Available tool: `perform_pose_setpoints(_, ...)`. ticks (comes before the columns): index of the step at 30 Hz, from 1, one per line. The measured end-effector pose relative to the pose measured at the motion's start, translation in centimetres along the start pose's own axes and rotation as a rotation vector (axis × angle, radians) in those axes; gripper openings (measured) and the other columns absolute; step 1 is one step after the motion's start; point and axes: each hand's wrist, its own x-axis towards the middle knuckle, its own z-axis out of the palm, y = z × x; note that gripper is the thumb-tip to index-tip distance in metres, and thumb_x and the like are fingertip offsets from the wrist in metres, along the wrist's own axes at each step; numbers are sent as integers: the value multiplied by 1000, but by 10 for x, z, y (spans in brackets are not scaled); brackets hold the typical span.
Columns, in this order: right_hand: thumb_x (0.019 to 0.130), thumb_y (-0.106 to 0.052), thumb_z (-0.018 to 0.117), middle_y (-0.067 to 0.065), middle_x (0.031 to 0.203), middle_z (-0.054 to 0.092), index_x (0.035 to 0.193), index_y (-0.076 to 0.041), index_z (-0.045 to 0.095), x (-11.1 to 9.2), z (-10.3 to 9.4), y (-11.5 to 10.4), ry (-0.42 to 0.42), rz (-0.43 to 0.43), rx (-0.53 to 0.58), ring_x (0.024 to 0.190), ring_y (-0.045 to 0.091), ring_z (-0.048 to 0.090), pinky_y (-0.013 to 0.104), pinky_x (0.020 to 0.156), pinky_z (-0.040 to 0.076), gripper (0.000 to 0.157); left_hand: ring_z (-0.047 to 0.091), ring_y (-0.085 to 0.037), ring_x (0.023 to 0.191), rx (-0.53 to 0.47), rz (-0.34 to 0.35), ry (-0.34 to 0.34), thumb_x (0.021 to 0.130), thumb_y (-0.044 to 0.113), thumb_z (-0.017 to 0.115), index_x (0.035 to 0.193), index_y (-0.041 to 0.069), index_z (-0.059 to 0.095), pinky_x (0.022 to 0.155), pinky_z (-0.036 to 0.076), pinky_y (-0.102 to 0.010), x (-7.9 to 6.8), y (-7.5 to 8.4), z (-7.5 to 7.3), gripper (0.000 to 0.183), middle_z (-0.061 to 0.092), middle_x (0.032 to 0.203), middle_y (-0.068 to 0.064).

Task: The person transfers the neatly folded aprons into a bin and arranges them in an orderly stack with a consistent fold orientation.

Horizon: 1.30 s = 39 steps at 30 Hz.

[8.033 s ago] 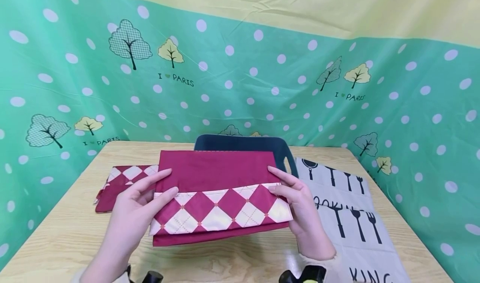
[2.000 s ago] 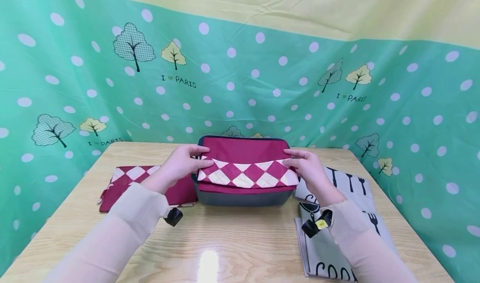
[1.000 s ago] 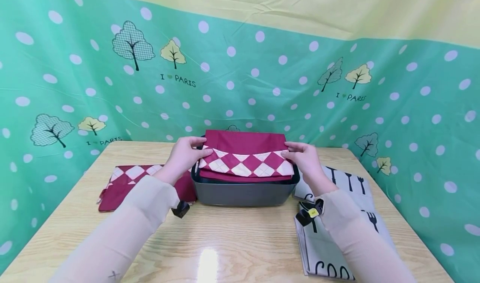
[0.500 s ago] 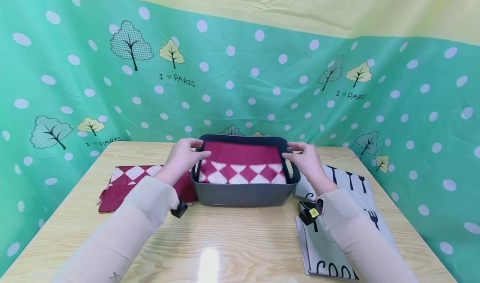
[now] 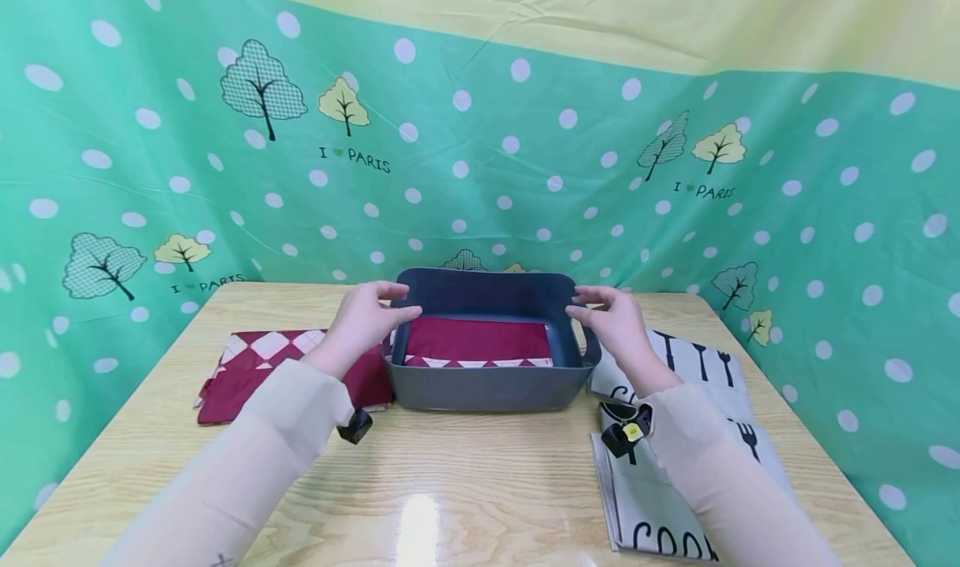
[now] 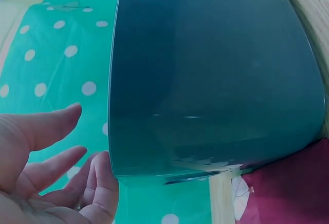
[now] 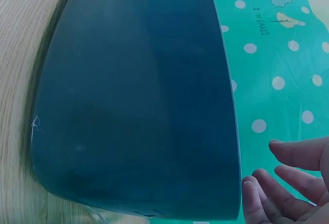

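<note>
A dark blue-grey plastic bin [image 5: 487, 390] with handle slots stands at the back middle of the table. Flat inside it lies a folded burgundy cloth [image 5: 477, 340], a strip of its white diamond pattern showing along the front. My left hand [image 5: 367, 315] is at the bin's left end, thumb and fingers apart with nothing between them. At the opposite end, my right hand [image 5: 617, 323] has its fingers spread the same way. Both wrist views show the bin's outer front wall [image 6: 216, 80] [image 7: 139, 100], with some fingertips right at its rim; the cloth inside is hidden there.
Left of the bin lies another folded burgundy cloth [image 5: 236, 392] with white diamonds, partly behind my left forearm. On the right are pale grey folded cloths [image 5: 652, 500] printed with black utensils and lettering, partly under my right sleeve. A green dotted curtain [image 5: 480, 192] hangs behind the table.
The folded burgundy cloth, held up in front of me at first, went over the bin and down into it. Both hands have let go of it and stay at the bin's ends.
</note>
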Motion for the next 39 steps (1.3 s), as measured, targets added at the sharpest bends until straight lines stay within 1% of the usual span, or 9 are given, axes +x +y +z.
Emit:
perform_pose_setpoints(7, 97, -18, 63, 18, 134, 60, 142, -7, 53, -2, -2, -1, 0, -19, 28, 124, 35, 57, 48, 108, 46, 47, 59, -35, 120, -11, 36, 2, 93, 28, 69, 140, 6, 54, 95, 55, -41, -3, 0, -1, 53, 55, 141, -18)
perform_pose_setpoints(10, 97, -18, 63, 18, 134, 60, 142, -8, 53, -5, -3, -3, 0, -22, 41, 123, 34, 59, 48, 108, 46, 47, 61, -33, 116, -24, 59, 17, 93, 29, 69, 139, 6, 55, 92, 57, -39, -3, 1, 0, 53, 57, 140, -17)
perform_pose_setpoints(14, 96, -18, 64, 18, 134, 60, 141, -8, 53, -9, -4, -4, 2, -31, 53, 121, 34, 59, 50, 108, 46, 48, 66, -32, 108, -62, 74, 34, 94, 29, 68, 139, 6, 54, 93, 57, -40, -4, 3, 2, 53, 59, 137, -16)
perform_pose_setpoints(19, 96, -18, 64, 19, 134, 60, 141, -6, 52, -15, -6, -1, -6, -53, 73, 120, 35, 60, 51, 108, 45, 49, 70, -31, 99, -112, 89, 52, 94, 29, 68, 139, 9, 54, 91, 57, -40, -5, 7, 6, 52, 63, 132, -14)
perform_pose_setpoints(24, 96, -19, 64, 19, 134, 60, 142, -7, 52, -23, -10, 3, -12, -54, 100, 120, 32, 57, 50, 108, 44, 49, 68, -29, 99, -148, 128, 60, 93, 27, 70, 136, 8, 56, 85, 59, -36, -11, 12, 11, 49, 66, 126, -15)
perform_pose_setpoints(28, 96, -21, 65, 19, 134, 60, 143, -8, 52, -29, -12, 5, -9, -38, 125, 121, 29, 56, 48, 109, 44, 51, 65, -28, 104, -136, 149, 63, 92, 27, 70, 134, 9, 58, 85, 58, -34, -17, 14, 15, 47, 67, 123, -13)
perform_pose_setpoints(31, 96, -22, 65, 18, 135, 60, 143, -9, 52, -34, -14, 5, -4, -26, 131, 118, 22, 59, 46, 110, 43, 51, 64, -28, 105, -130, 162, 68, 92, 27, 70, 133, 11, 60, 85, 56, -33, -20, 15, 17, 45, 68, 121, -12)
perform_pose_setpoints(35, 96, -23, 65, 16, 134, 61, 142, -9, 52, -40, -18, 7, 5, -31, 137, 106, 6, 61, 40, 106, 46, 50, 64, -27, 102, -148, 175, 56, 92, 25, 71, 131, 11, 61, 79, 55, -27, -23, 14, 21, 43, 69, 120, -11)
perform_pose_setpoints(39, 96, -24, 65, 16, 135, 61, 143, -10, 52, -45, -22, 10, 4, -36, 149, 104, 0, 58, 38, 105, 46, 51, 64, -25, 101, -169, 182, 36, 91, 25, 71, 131, 12, 60, 75, 53, -23, -27, 15, 25, 43, 68, 120, -11)
